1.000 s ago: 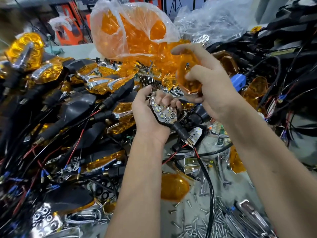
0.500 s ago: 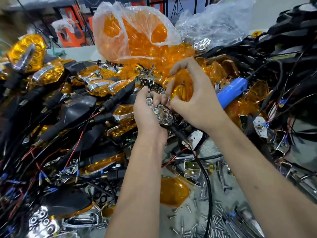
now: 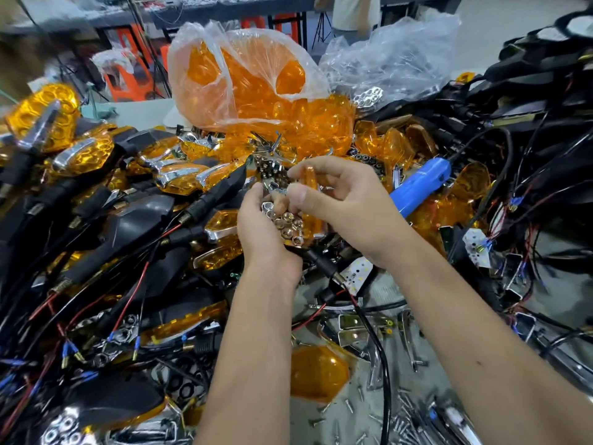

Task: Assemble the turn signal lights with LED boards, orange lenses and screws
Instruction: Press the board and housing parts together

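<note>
Cluttered bench [image 3: 349,409]: left hand [image 3: 266,232] is gripping the light [image 3: 288,224], right hand [image 3: 349,203] is pinching an orange lens [image 3: 313,203] against it.

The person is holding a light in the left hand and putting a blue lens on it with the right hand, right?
Not quite: the lens in the right hand is orange, not blue. The head view shows it. The left hand does hold the light.

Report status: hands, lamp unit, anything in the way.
Left hand grips the lamp unit, reflector up. Right hand pinches an orange lens edge-on against it, not seated. Blue screwdriver lies just right; nothing blocks.
</note>
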The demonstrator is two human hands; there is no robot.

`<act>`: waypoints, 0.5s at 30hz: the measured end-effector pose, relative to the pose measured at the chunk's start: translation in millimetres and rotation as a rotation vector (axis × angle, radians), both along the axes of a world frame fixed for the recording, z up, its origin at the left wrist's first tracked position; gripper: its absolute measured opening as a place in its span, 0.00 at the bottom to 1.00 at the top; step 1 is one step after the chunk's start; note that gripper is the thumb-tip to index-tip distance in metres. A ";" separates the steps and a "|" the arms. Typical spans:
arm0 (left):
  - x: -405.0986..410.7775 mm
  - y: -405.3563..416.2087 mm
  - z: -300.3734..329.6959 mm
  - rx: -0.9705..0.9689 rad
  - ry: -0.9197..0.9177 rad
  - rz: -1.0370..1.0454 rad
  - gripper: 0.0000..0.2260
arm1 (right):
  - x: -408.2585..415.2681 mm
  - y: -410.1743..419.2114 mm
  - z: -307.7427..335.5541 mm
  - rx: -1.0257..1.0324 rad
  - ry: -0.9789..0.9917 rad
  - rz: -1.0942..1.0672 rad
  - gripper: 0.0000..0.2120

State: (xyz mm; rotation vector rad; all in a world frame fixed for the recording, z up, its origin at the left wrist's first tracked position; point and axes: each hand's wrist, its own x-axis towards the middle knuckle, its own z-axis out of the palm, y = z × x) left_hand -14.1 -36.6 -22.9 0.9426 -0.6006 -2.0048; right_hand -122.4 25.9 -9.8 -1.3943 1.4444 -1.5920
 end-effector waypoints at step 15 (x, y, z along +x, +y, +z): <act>2.2 1.4 10.4 0.020 0.021 -0.128 0.21 | 1.4 -2.1 -5.0 -0.094 0.108 -0.103 0.12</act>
